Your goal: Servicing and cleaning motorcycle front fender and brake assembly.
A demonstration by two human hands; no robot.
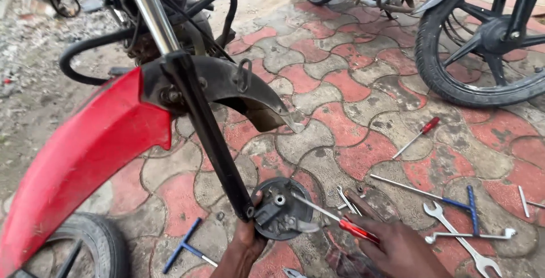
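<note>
Down low, we are gripping the round brake plate [282,215] with our left hand [244,247] beside the black fork leg [213,136], while our right hand [397,249] is clasping a red-handled screwdriver [335,218], its tip touching the plate.

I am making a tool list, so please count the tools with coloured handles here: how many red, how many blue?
Red-handled screwdrivers: 2 (one in the right hand, one on the paving)
Blue T-handle wrenches: 2
Total: 4
</note>
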